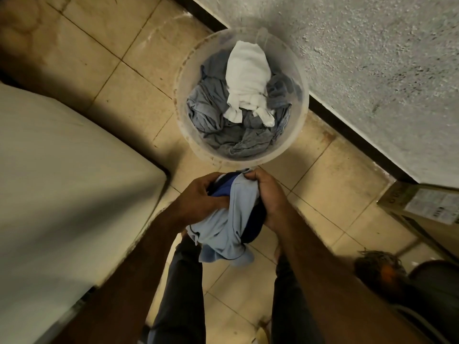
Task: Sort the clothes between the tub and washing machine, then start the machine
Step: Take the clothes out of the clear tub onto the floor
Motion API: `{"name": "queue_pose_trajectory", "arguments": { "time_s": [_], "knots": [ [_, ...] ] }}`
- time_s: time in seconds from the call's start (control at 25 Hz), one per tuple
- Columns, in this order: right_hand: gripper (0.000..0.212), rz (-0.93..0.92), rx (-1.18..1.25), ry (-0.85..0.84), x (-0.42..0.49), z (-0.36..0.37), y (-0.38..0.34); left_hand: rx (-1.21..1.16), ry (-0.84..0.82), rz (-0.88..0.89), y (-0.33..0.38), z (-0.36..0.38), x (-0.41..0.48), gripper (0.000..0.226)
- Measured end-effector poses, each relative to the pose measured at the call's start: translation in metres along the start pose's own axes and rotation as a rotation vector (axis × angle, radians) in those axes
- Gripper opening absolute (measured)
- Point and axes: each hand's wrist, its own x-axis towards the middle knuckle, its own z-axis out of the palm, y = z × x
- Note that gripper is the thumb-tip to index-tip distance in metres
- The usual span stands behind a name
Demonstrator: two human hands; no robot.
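Observation:
A round translucent tub (pixel 301 78) stands on the tiled floor against the wall. Inside it lie crumpled grey clothes (pixel 223 120) with a white cloth (pixel 246 75) on top. Just in front of the tub, my left hand (pixel 198 197) and my right hand (pixel 268 194) both grip a bundle of clothes: a light blue garment (pixel 223 232) with dark blue fabric bunched into it. The bundle hangs above the floor between my legs. The white washing machine (pixel 62 182) fills the left side; only its flat top shows.
A rough white wall (pixel 372 70) with a dark skirting runs diagonally behind the tub. A cardboard box (pixel 427 204) sits at the right. A dark mop head (pixel 380 266) and a dark round object lie at the lower right.

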Motion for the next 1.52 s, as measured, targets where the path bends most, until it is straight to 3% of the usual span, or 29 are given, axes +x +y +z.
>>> {"name": "queue_pose_trajectory", "arguments": {
  "time_s": [0.12, 0.32, 0.4, 0.48, 0.6, 0.72, 0.84, 1.0, 1.16, 1.36, 1.52],
  "knots": [
    [0.04, -0.015, -0.261, 0.098, 0.008, 0.003, 0.008, 0.091, 0.041, -0.104, -0.016, -0.001, 0.002, 0.042],
    [0.017, -0.14, -0.439, 0.107, 0.028, 0.008, 0.03, 0.283, 0.066, -0.204, -0.031, 0.001, 0.014, 0.063],
    [0.022, -0.165, -0.512, 0.118, 0.036, 0.012, 0.035, 0.408, 0.038, -0.261, -0.037, 0.004, 0.019, 0.073],
    [0.028, -0.186, -0.568, 0.131, 0.042, 0.014, 0.035, 0.433, 0.093, -0.303, -0.043, 0.004, 0.026, 0.064],
    [0.029, -0.312, -0.753, 0.139, 0.043, 0.01, 0.025, 0.374, 0.302, -0.168, -0.038, 0.0, 0.035, 0.037],
    [0.024, -0.488, -0.608, 0.249, 0.04, 0.006, 0.006, 0.294, 0.483, -0.016, -0.021, -0.004, 0.047, 0.023],
    [0.017, -0.595, -0.587, 0.308, 0.039, 0.007, -0.021, 0.25, 0.516, 0.127, -0.003, -0.005, 0.065, 0.018],
    [0.015, -0.674, -0.668, 0.33, 0.058, 0.014, -0.065, 0.234, 0.542, 0.189, 0.016, -0.007, 0.096, 0.024],
    [0.019, -0.732, -0.83, 0.324, 0.095, 0.03, -0.106, 0.266, 0.528, 0.231, 0.022, -0.011, 0.118, 0.027],
    [0.06, -0.636, -1.138, 0.14, 0.141, 0.06, -0.142, 0.25, 0.503, 0.311, 0.016, -0.021, 0.128, 0.024],
    [0.069, -0.757, -1.074, 0.179, 0.151, 0.065, -0.141, 0.206, 0.522, 0.263, 0.001, -0.034, 0.131, 0.023]
  ]
}}
